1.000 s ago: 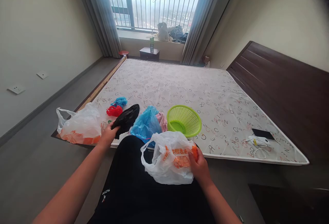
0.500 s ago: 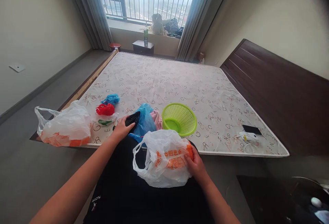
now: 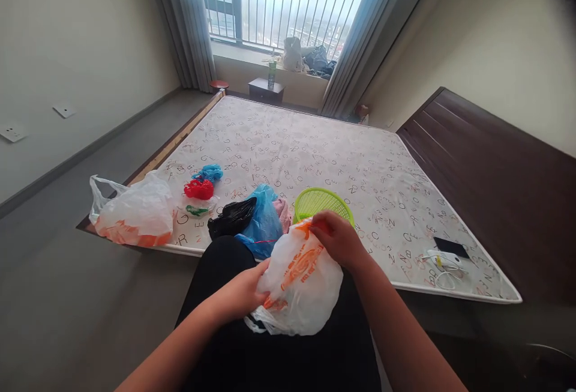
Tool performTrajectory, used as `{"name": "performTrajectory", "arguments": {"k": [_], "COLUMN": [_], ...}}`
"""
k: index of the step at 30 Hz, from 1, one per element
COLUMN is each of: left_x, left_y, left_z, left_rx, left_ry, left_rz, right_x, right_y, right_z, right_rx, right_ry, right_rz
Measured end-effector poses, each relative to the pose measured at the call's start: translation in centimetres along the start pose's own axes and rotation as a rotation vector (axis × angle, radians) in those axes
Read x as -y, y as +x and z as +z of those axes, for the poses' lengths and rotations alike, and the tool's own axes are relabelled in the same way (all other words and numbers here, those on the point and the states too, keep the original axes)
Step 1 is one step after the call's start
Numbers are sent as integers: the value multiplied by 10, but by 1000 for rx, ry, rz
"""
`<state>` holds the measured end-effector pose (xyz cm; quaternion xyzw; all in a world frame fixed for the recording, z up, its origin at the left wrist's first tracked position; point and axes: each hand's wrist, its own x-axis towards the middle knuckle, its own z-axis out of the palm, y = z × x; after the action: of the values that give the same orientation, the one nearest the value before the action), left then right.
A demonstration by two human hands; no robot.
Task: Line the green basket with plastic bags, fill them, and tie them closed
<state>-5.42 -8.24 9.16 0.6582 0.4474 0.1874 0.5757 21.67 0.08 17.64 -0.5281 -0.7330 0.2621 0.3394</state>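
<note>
Both my hands are on a white plastic carrier bag with orange print (image 3: 301,281), which rests on my black-clothed lap. My right hand (image 3: 336,239) grips its gathered top, and my left hand (image 3: 238,293) holds its lower left side. Just beyond the bag, a black plastic bag (image 3: 231,218) lies crumpled on the mattress (image 3: 288,140), beside a blue plastic bag (image 3: 265,227). A green plastic basket (image 3: 321,203) sits tilted behind my right hand, partly hidden by it and the bag. A pink cloth (image 3: 282,213) shows between the blue bag and the basket.
A red bundle (image 3: 198,189), a small blue bag (image 3: 207,173) and a second orange-marked white bag (image 3: 132,212) lie at the mattress's left end. A black phone (image 3: 451,248) and white cable (image 3: 445,272) lie at right, beside a dark headboard (image 3: 495,182).
My left hand has let go of the black bag, which now lies on the mattress, and has moved onto the white bag. My right hand has risen to the bag's top.
</note>
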Motion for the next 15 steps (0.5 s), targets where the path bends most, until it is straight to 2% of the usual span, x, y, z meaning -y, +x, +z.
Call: {"name": "performTrajectory", "arguments": {"k": [5, 7, 9, 12, 13, 15], "left_x": [21, 30, 38, 50, 55, 66], "left_y": [1, 10, 26, 61, 74, 100], "left_z": [-49, -65, -77, -92, -95, -100], "left_rx": [-464, -577, -641, -714, -747, -792], "left_ry": [82, -22, -205, -351, -322, -179], "left_rz": [-123, -125, -163, -233, -248, -279], "right_x": [-3, -1, 4, 9, 8, -1], "right_y": [44, 56, 60, 41, 29, -4], "right_z": [9, 19, 30, 50, 56, 69], "right_rx": [-228, -303, -354, -394, -376, -258], "right_ry": [29, 27, -4, -49, -50, -26], "right_rz": [-13, -64, -143, -215, -231, -245]}}
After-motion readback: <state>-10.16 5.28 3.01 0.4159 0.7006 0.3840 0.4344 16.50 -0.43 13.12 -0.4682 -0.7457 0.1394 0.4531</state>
